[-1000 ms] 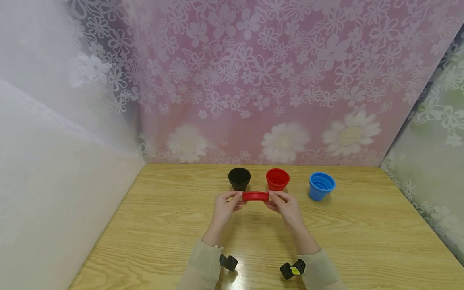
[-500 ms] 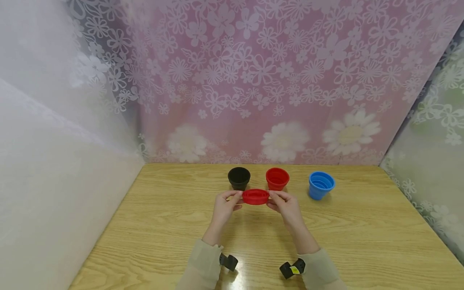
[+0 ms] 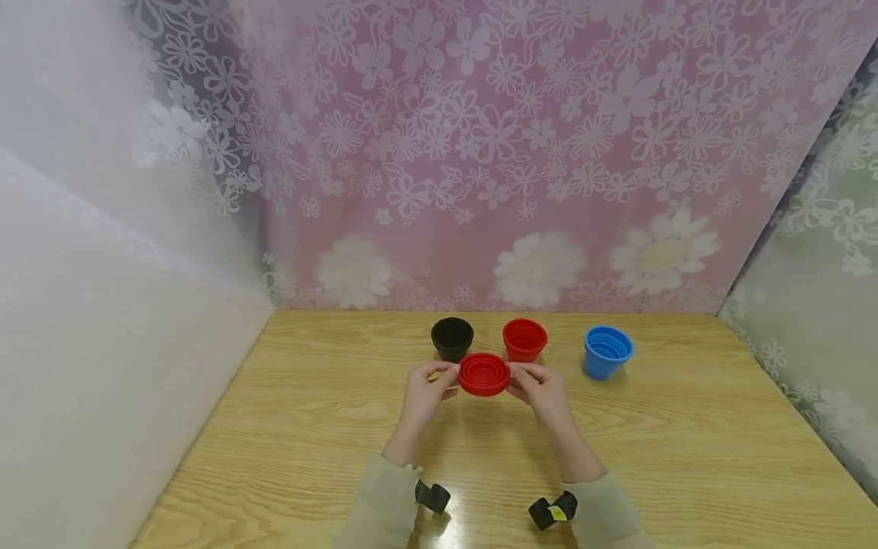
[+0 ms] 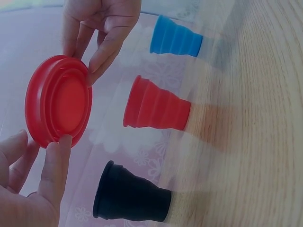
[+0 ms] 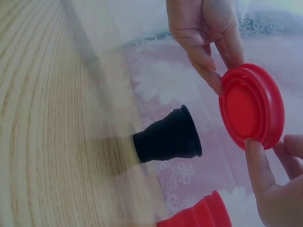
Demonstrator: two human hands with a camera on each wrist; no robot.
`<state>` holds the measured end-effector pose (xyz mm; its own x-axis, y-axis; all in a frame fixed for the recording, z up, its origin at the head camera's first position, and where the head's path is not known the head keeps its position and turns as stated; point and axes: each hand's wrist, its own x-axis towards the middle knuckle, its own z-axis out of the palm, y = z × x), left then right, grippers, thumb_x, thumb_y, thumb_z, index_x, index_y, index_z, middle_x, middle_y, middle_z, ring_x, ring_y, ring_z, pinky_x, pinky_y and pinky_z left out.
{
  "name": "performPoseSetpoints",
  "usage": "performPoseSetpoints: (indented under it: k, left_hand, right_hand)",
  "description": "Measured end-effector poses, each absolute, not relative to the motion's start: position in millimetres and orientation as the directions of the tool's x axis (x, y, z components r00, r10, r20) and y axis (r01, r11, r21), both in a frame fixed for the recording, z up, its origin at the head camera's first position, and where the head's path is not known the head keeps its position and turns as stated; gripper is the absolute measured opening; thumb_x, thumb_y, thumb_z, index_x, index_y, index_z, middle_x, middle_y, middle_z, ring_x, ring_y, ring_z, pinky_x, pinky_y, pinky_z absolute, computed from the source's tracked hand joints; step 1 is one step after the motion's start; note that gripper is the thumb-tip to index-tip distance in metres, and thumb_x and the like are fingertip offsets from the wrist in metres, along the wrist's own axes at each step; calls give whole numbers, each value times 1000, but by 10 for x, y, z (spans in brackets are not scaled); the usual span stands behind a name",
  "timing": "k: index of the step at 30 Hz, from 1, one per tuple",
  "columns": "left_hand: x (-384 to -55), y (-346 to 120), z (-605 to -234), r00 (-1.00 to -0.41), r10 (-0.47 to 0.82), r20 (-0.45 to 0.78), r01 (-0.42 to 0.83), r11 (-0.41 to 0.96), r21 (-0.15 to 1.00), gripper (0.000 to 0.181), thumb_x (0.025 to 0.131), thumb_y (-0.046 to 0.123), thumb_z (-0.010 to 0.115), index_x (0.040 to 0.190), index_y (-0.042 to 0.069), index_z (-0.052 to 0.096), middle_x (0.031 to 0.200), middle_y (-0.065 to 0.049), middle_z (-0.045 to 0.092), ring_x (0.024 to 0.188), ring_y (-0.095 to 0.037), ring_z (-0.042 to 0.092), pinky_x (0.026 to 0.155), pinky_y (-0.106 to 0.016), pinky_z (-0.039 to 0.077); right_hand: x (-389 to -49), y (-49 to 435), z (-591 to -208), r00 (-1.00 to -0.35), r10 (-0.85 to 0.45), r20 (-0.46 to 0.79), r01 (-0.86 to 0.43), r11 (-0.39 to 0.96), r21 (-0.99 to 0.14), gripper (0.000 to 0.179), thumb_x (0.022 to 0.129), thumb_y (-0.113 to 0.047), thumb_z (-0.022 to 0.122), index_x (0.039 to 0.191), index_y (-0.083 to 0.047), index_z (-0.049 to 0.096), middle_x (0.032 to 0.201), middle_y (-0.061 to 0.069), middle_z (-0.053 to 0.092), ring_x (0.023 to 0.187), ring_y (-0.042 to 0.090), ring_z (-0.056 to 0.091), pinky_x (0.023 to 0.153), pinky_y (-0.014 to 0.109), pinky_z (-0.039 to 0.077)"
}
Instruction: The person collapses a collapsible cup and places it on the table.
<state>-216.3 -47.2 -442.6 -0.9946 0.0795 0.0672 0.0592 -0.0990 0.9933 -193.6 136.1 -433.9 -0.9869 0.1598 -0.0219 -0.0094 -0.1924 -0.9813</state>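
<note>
Tbl (image 3: 309,427) same; red disc (image 3: 484,374) tipped, rings (image 3: 469,373) fully vis

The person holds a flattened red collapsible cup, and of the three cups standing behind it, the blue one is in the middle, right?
Not quite. Behind the held, flattened red cup, the head view shows the standing red cup in the middle; the blue cup is at the right end.
</note>
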Motion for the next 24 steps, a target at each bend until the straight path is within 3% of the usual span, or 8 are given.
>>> performPoseSetpoints:
  k: [8,20,24]
  left_hand:
    - [-2159,-475,-4426,-993,91,68,57,-126,990,21,83,7,61,94,-11,62,91,-10,59,73,-15,62,65,-32,52]
    - [-2149,-470,-4435,-992,103,72,56,-154,986,18,82,3,62,93,-11,62,101,-19,56,74,-16,62,66,-33,52]
    - [-2149,-468,-4443,-991,105,84,68,-145,987,18,80,0,63,94,-11,61,97,-17,57,73,-15,62,66,-33,52]
  right_hand:
    - [-1930,1361,-4344,-988,153,0,-29,-182,-983,29,85,0,56,106,19,52,86,7,62,71,12,63,73,35,50]
    - [-1940,1368,-4364,-990,139,25,-50,-185,-981,24,84,8,52,105,19,52,91,10,60,75,14,62,71,31,50]
    - [-1940,1363,-4357,-990,136,26,-50,-180,-982,24,84,8,52,105,20,51,90,9,60,76,13,62,71,29,51]
